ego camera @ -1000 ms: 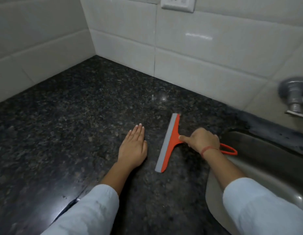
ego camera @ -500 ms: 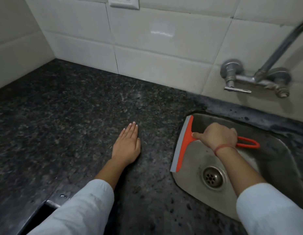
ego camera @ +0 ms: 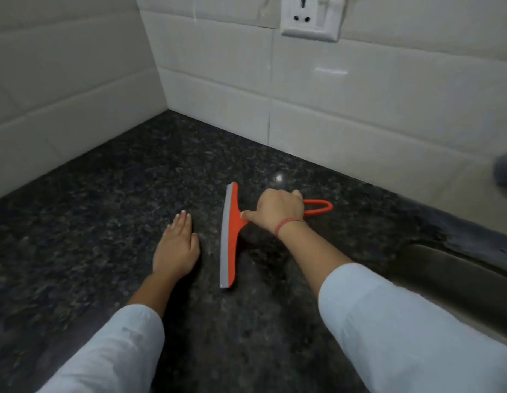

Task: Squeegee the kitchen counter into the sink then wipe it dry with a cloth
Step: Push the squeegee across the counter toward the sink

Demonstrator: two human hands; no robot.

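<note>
So the dark speckled granite desk [ego camera: 110, 194] fills most of the frame, running back to white tiled walls [ego camera: 360, 103] that meet in a corner at upper centre. There's a white wall socket [ego camera: 311, 17] on the tiles at the top. Sink [ego camera: 456, 276] is just a dark edge peeking in at the right side, well apart from the tool. Both arms come up from the bottom in light sleeves. Left hand [ego camera: 177, 248] lies flat and open on the desk, fingers together, just left of centre. Right hand [ego camera: 278, 211], with a red thread at the wrist, is closed round the handle of the orange squeegee [ego camera: 231, 239], thumb pressing on the neck. Its grey blade sits on the desk, running near-vertically at centre frame, just beside the left hand.
</note>
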